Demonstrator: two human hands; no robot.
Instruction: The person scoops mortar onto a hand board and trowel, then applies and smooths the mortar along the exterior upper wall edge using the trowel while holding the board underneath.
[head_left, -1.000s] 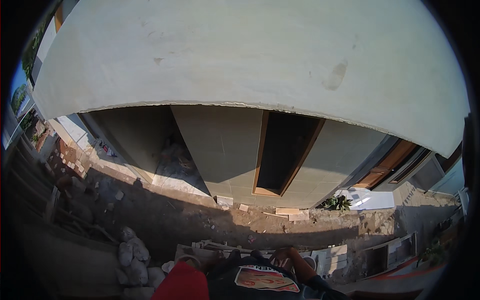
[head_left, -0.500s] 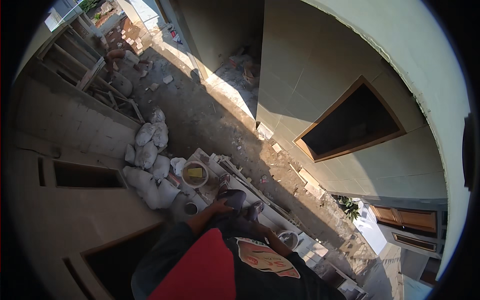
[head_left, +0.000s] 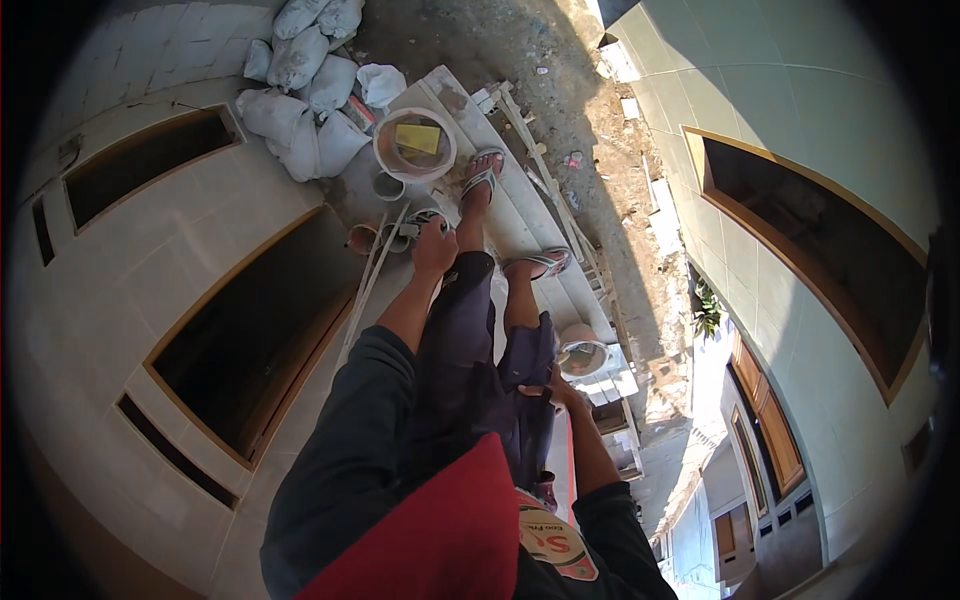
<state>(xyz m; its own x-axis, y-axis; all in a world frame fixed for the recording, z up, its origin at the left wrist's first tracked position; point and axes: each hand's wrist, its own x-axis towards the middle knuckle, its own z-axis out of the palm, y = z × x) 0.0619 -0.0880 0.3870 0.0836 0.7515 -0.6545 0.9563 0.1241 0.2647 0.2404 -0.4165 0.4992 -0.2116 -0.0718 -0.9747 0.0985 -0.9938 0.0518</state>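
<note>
My left hand (head_left: 435, 248) is closed beside my left shin, next to several small grey and reddish containers (head_left: 398, 238). A small grey metallic-looking thing (head_left: 410, 229) shows at its fingers, too small to name. My right hand (head_left: 545, 388) is at my right knee, its fingers closed on the dark trouser leg (head_left: 530, 352). Ahead of my left hand stands a round pale bucket (head_left: 447, 165) with a yellow block (head_left: 418, 137) inside. A dark grey cup (head_left: 388, 187) sits against this bucket. Another bucket (head_left: 583, 352) stands beyond my right hand.
My sandalled feet are on a pale plank platform (head_left: 545, 215) above rubble-strewn ground (head_left: 590, 140). White filled sacks (head_left: 300, 130) are piled at the far left. Thin pale strips (head_left: 368, 280) lean beside a dark opening (head_left: 250, 335) in the left wall. A framed window opening (head_left: 815, 245) is on the right.
The view has tilted down toward my legs. My left hand has moved from my knee down to the small containers. My right hand, mostly hidden before, now shows at my right knee.
</note>
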